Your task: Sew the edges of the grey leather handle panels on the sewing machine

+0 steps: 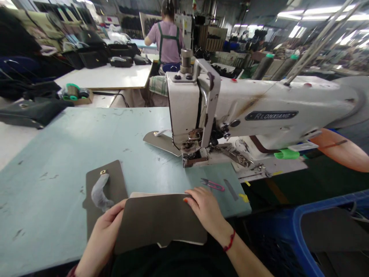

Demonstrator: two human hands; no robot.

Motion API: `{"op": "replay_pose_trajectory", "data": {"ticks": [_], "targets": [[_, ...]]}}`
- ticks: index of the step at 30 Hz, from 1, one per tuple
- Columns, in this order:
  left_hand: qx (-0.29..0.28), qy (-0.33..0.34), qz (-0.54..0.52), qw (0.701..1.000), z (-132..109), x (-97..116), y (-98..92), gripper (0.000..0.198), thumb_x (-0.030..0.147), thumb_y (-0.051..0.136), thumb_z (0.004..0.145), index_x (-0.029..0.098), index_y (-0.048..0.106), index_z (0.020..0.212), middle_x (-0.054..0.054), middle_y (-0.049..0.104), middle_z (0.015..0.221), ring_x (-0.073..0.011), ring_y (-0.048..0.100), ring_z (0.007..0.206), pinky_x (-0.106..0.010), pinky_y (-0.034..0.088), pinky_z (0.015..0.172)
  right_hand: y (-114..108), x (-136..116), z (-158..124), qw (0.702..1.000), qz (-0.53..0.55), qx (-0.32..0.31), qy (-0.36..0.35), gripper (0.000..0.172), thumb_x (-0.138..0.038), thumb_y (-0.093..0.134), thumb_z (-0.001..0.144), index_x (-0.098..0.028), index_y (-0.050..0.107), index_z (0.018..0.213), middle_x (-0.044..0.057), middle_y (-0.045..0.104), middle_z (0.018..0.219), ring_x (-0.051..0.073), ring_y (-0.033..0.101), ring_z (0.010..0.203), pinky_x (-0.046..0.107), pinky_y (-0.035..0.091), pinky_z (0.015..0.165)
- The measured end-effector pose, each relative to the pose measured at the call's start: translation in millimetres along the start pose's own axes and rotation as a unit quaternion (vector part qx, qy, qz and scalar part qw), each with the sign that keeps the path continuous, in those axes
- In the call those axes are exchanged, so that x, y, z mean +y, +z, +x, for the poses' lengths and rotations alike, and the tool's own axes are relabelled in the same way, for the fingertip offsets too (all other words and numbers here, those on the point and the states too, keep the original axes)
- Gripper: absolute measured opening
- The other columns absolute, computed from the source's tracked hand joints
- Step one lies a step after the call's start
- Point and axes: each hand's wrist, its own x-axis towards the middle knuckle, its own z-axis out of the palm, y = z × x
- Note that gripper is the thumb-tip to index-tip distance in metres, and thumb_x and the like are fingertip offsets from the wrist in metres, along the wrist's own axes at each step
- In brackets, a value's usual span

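Between my two hands a dark grey-brown flat panel (161,219) is held at the table's front edge, with a pale layer showing along its top. My left hand (108,227) grips its left edge, thumb on top. At the upper right corner my right hand (206,209) is closed on the panel. Left of it, a similar panel (117,169) lies flat with a metal fitting and a plastic-wrapped piece (100,192). Another panel (158,141) lies by the needle end of the white sewing machine (184,111). Pink thread snips (215,185) rest beyond my right hand.
A grey strip (231,190) and yellow scraps (243,197) lie near the table's right edge. A blue plastic basket (296,227) stands at the lower right. Dark bags (92,57) sit on a white table ahead, where a person (170,42) faces away.
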Motion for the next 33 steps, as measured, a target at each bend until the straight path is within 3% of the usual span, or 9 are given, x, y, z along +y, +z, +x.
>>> {"op": "replay_pose_trajectory", "data": {"ticks": [4, 7, 10, 13, 19, 27, 33], "targets": [[-0.051, 0.026, -0.054, 0.997, 3, -7, -2.8, 0.048, 0.056, 0.054, 0.083, 0.02, 0.071, 0.11, -0.006, 0.072, 0.114, -0.0287, 0.066, 0.104, -0.032, 0.056, 0.081, -3, 10, -2, 0.981, 0.19, -0.023, 0.022, 0.016, -0.025, 0.061, 0.094, -0.018, 0.071, 0.104, 0.005, 0.072, 0.103, 0.02, 0.065, 0.097, 0.028, 0.048, 0.086], [-0.023, 0.049, 0.015, 0.998, 3, -5, -2.9, 0.044, 0.053, 0.063, 0.081, 0.023, 0.071, 0.112, -0.002, 0.068, 0.125, -0.0277, 0.057, 0.12, -0.03, 0.044, 0.102, 1, 18, -2, 0.96, 0.276, -0.033, 0.043, 0.02, -0.032, 0.061, 0.094, -0.018, 0.073, 0.101, 0.005, 0.073, 0.099, 0.019, 0.067, 0.093, 0.025, 0.049, 0.083], [0.001, 0.057, 0.078, 0.995, 3, -1, -0.9, 0.043, 0.052, 0.07, 0.075, 0.023, 0.073, 0.107, -0.002, 0.066, 0.128, -0.0287, 0.053, 0.125, -0.031, 0.037, 0.108, 4, 23, -1, 0.947, 0.313, -0.046, 0.051, 0.025, -0.038, 0.06, 0.094, -0.018, 0.075, 0.097, 0.005, 0.074, 0.094, 0.018, 0.067, 0.089, 0.024, 0.049, 0.079], [0.009, 0.035, 0.043, 0.998, 1, 3, 2.7, 0.045, 0.054, 0.07, 0.075, 0.021, 0.073, 0.107, -0.003, 0.069, 0.122, -0.0291, 0.056, 0.12, -0.032, 0.043, 0.102, 5, 22, 0, 0.941, 0.33, -0.062, 0.038, 0.032, -0.044, 0.057, 0.094, -0.017, 0.075, 0.092, 0.005, 0.073, 0.088, 0.017, 0.066, 0.082, 0.024, 0.048, 0.075], [0.034, 0.008, -0.051, 0.998, -4, 4, 8.2, 0.037, 0.046, 0.075, 0.074, 0.022, 0.075, 0.102, -0.002, 0.075, 0.105, -0.0214, 0.062, 0.108, -0.021, 0.048, 0.088, 7, 19, -5, 0.93, 0.361, -0.069, 0.032, 0.04, -0.05, 0.055, 0.093, -0.015, 0.072, 0.084, 0.004, 0.069, 0.078, 0.016, 0.062, 0.073, 0.023, 0.047, 0.066], [0.043, -0.021, -0.063, 0.997, -9, 4, 20.4, 0.034, 0.046, 0.08, 0.066, 0.02, 0.077, 0.088, -0.005, 0.077, 0.091, -0.02, 0.066, 0.086, -0.021, 0.052, 0.071, 1, 27, -16, 0.91, 0.397, -0.115, 0.016, 0.043, -0.053, 0.053, 0.094, -0.015, 0.067, 0.078, 0.0, 0.056, 0.071, 0.012, 0.052, 0.066, 0.021, 0.041, 0.063], [0.061, 0.023, -0.02, 0.998, -20, 15, 37.3, 0.032, 0.045, 0.082, 0.065, 0.019, 0.076, 0.083, -0.004, 0.076, 0.082, -0.0172, 0.064, 0.074, -0.019, 0.049, 0.062, -19, 33, -23, 0.947, 0.298, -0.116, 0.005, 0.033, -0.041, 0.051, 0.098, -0.017, 0.071, 0.087, 0.003, 0.062, 0.08, 0.016, 0.059, 0.077, 0.025, 0.045, 0.071]]}}
